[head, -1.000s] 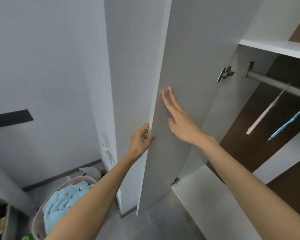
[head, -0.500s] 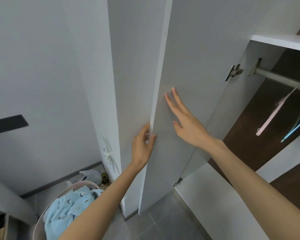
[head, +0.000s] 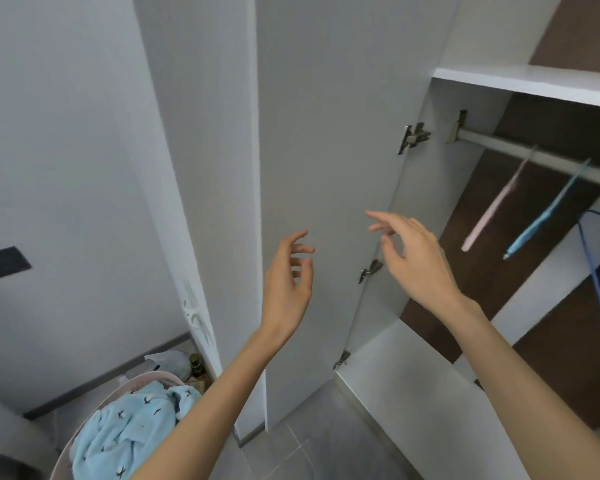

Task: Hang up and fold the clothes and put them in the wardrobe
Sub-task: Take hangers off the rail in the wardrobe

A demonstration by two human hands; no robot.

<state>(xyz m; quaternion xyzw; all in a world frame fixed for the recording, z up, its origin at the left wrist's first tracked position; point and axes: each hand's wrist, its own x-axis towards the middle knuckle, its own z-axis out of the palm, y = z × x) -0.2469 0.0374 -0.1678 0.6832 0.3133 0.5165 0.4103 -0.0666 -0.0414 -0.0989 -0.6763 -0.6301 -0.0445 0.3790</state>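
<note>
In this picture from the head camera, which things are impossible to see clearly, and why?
1. Head view, light blue patterned garment in the round pale basket: partly covered by the left forearm, cut off by the bottom edge.
2. Head view, pink plastic hanger and light blue plastic hanger: motion blur smears their hooks on the metal rail.
3. Head view, thin dark blue wire: cut by the right edge; hanger or cord, unclear.
</note>
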